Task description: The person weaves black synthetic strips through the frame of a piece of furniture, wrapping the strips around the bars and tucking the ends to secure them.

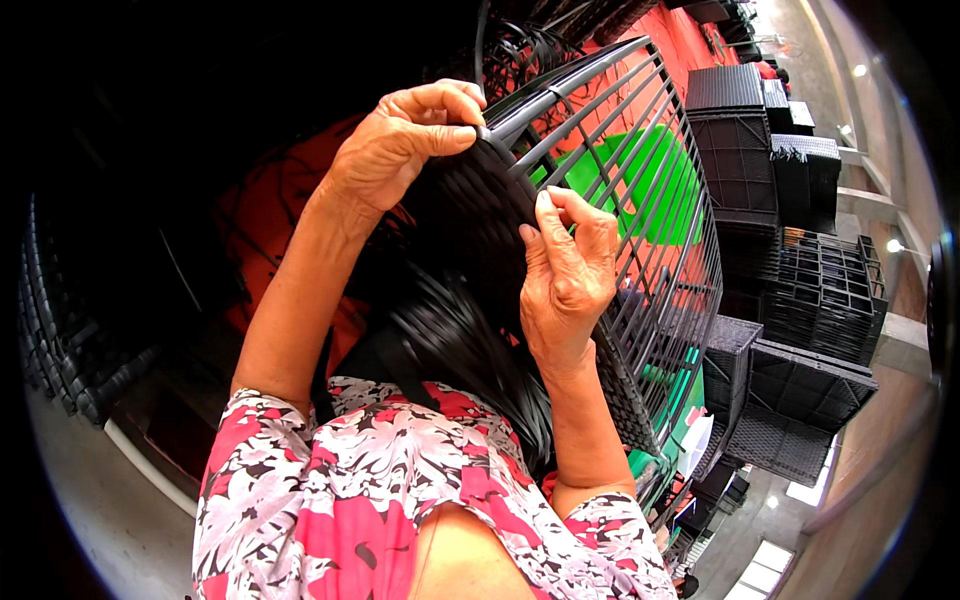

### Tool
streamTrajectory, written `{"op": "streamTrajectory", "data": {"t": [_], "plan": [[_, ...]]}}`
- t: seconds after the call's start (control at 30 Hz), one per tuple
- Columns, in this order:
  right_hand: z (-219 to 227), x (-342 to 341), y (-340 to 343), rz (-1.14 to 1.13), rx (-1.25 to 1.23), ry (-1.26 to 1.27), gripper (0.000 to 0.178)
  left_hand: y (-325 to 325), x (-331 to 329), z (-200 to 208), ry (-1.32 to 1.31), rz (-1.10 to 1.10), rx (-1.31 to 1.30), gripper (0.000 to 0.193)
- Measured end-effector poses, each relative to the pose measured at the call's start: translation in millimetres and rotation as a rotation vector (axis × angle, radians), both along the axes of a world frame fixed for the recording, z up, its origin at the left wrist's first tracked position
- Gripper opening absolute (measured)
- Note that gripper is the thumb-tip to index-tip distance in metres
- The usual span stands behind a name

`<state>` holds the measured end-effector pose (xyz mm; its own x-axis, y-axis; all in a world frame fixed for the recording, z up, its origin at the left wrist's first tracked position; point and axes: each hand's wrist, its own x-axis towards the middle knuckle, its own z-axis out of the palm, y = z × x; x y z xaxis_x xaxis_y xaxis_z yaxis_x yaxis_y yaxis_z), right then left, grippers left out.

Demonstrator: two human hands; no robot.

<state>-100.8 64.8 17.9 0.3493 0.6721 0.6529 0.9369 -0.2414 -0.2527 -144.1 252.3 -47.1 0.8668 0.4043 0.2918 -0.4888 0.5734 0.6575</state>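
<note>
A black frame with many parallel bars (590, 118) stands tilted in front of me, its near corner at my hands. My left hand (395, 145) pinches a flat black strip (508, 160) between thumb and forefinger at that corner. Lower along the same strip, my right hand (570, 275) grips it with thumb and fingertips. Between the two hands the strip curves along the frame's edge. A loose bundle of shiny black strips (455, 325) hangs below, between my forearms. Deep shadow hides much of what lies beneath my left hand.
Green material (672, 215) shows through the bars, over a red-orange surface (675, 45). Stacked black woven furniture (728, 150) rises at the right, with a woven black seat (790, 405) nearer. More black strips (525, 55) lie tangled beyond the frame.
</note>
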Motion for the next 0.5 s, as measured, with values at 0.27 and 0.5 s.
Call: {"op": "streamTrajectory", "data": {"t": [0.27,0.5], "plan": [[4.3,-6.9,-14.8,-0.225,-0.28,-0.161,0.06,-15.1,-2.2,-0.6,-0.079,0.073,-0.003,0.014],[-3.6,-16.1,-27.1,-0.236,-0.349,-0.131,0.051,-39.5,-22.3,2.1,0.115,0.121,-0.036,0.025]]}}
